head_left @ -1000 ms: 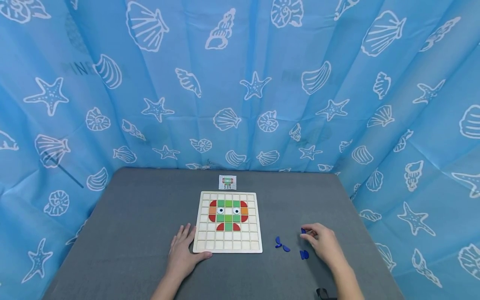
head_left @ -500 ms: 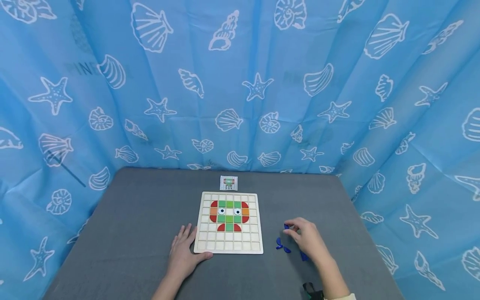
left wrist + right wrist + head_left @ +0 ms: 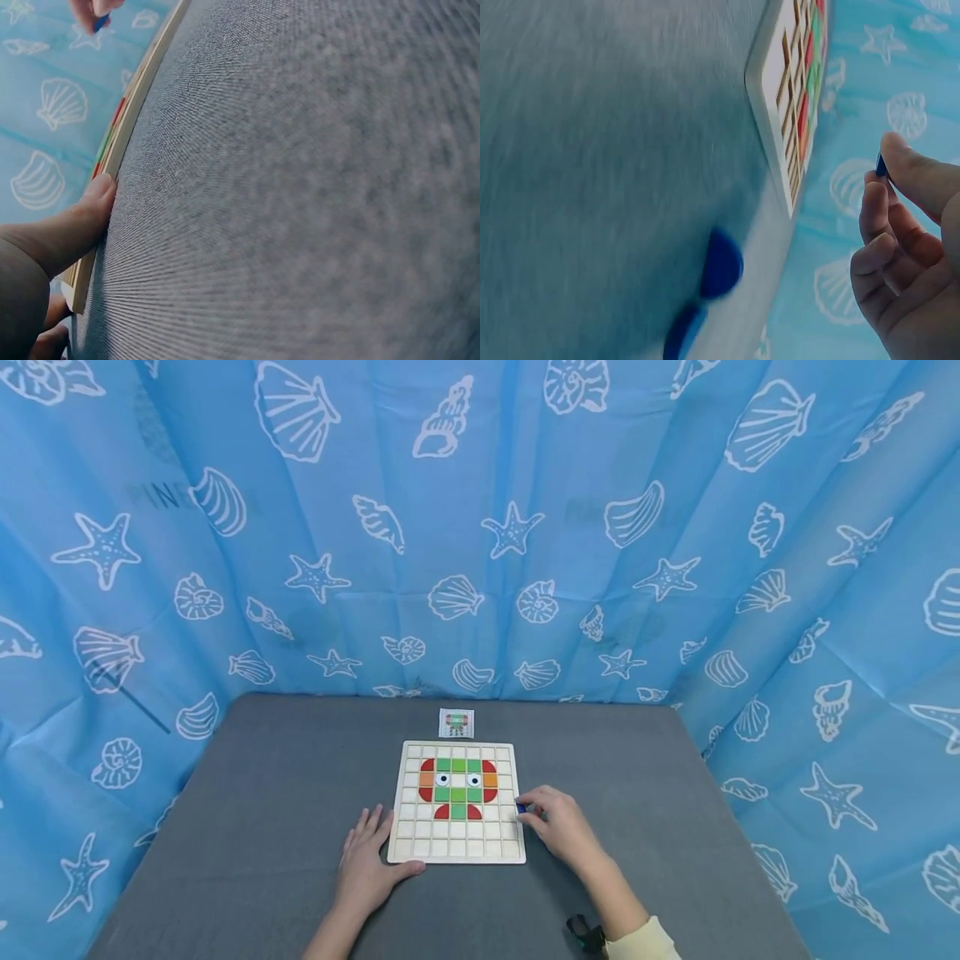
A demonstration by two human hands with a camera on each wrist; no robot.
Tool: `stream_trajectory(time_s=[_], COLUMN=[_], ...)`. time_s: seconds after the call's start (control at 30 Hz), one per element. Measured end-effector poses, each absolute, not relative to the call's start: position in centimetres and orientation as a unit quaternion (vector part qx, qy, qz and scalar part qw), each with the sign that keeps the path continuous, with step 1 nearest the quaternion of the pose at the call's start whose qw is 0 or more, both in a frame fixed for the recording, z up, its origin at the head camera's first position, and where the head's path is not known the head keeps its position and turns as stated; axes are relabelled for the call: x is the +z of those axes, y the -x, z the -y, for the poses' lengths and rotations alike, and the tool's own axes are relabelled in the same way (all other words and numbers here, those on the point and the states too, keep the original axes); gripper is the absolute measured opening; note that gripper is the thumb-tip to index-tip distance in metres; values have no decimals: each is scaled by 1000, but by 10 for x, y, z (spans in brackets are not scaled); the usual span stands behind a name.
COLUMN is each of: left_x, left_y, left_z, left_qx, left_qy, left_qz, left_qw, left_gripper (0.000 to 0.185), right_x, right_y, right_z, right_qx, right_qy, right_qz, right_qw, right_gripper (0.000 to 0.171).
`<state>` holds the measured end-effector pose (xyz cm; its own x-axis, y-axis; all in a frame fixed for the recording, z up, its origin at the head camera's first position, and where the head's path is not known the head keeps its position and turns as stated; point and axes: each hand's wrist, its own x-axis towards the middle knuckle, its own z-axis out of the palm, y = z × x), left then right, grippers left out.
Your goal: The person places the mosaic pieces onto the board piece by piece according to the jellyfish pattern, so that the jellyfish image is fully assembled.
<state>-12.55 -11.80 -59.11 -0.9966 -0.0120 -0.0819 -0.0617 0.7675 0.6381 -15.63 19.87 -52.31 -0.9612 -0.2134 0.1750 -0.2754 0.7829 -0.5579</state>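
My right hand (image 3: 558, 827) pinches a small blue tile (image 3: 521, 808) between thumb and fingers, over the right edge of a pale wooden grid board (image 3: 480, 850). The right wrist view shows that blue tile (image 3: 881, 164) edge-on at the fingertips, raised above the table. On the board, red, green and orange tiles and two eye tiles form a face-like pattern; the lower rows are bare squares. My left hand (image 3: 365, 864) rests at the board's near left corner, thumb (image 3: 97, 199) along the front edge, fingers spread by the left side.
A small printed card (image 3: 456, 723) with a similar figure lies behind the board. Blue round-edged tiles (image 3: 722, 264) lie on the grey table (image 3: 300, 777), hidden from the head view by my right arm. A blue shell-patterned curtain (image 3: 465, 560) hangs behind.
My right hand has carried the blue tile leftward from the loose tiles at the right to the board's right edge. My left hand has stayed at the corner.
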Motion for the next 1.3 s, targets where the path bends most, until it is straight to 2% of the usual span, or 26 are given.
stream_trajectory(time_s=[0.23,0.4,0.67,1.03,1.3], left_x=[-592,-592,-591,-591,-588], left_y=[126,126,125,126,124], left_z=[118,121,121,118,117], left_qx=[341,335,324,322,327], left_qy=[17,12,3,9,13], left_qz=[-939,-941,-946,-946,-944], left_qw=[42,39,30,30,37], left_gripper=[118,118,116,117,116], right_x=[-528,-535,-545,-546,-535], right_y=[160,166,168,174,166], right_z=[-176,-157,-141,-141,-153], right_qx=[301,281,252,278,285], right_qy=[-181,-217,-217,-210,-201], right_qz=[936,935,941,934,936], right_qw=[25,-14,-58,-75,-45], right_gripper=[22,20,20,20,18])
